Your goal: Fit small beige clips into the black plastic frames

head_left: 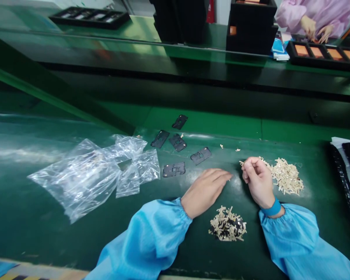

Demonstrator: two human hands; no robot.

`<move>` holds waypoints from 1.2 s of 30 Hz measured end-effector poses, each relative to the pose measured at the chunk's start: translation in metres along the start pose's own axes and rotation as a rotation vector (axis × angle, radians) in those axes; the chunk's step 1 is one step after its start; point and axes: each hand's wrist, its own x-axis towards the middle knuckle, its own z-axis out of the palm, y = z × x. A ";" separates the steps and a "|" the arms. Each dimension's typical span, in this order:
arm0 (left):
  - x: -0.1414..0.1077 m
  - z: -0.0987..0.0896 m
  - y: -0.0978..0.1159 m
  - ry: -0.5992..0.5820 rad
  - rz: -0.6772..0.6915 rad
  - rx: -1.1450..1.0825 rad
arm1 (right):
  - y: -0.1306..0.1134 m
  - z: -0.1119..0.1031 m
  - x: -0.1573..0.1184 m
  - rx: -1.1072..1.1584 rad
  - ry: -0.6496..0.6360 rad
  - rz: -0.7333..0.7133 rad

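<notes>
My right hand [258, 181] pinches a small beige strip [241, 162] between thumb and forefinger, beside a pile of loose beige pieces [288, 177]. My left hand [208, 190] lies palm down on the green surface, its fingers stretched to the right; a tiny pale bit shows at its fingertips, and the thumb is hidden. Below the two hands is a second heap of beige and black scraps [228, 224]. Several thin black plastic parts lie beyond my left hand, among them a nearest one [174, 170] and another [201, 155] to its right.
Crumpled clear plastic bags [90, 177] cover the left of the green bench [169, 249]. Black wrapped material [345, 175] is at the right edge. Across a raised ledge stand black trays [323, 62] and stacked black boxes [251, 29]; a co-worker's hands [309, 27] work there.
</notes>
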 end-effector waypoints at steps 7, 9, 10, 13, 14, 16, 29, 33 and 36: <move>0.013 -0.001 0.003 0.074 -0.172 -0.280 | 0.001 0.000 0.000 -0.009 -0.024 0.018; 0.032 0.005 -0.001 0.194 -0.283 -0.412 | 0.000 0.000 0.000 -0.015 -0.011 0.017; 0.041 0.008 -0.003 0.217 -0.301 -0.475 | -0.001 0.001 0.000 -0.019 -0.001 0.017; 0.060 0.017 -0.005 0.203 -0.311 -0.625 | -0.002 0.002 0.001 -0.037 0.019 0.024; 0.062 0.018 -0.006 0.197 -0.315 -0.663 | -0.002 0.002 0.001 -0.046 0.017 0.026; 0.062 0.019 -0.006 0.200 -0.330 -0.723 | -0.002 0.003 0.000 -0.078 0.002 0.021; 0.055 0.017 -0.011 0.213 -0.407 -0.799 | -0.006 0.002 -0.003 -0.261 -0.141 0.005; 0.054 0.015 -0.012 0.192 -0.410 -0.741 | -0.008 -0.001 0.002 -0.227 -0.150 0.050; 0.054 0.015 -0.012 0.185 -0.413 -0.720 | -0.008 0.000 0.003 -0.238 -0.166 0.070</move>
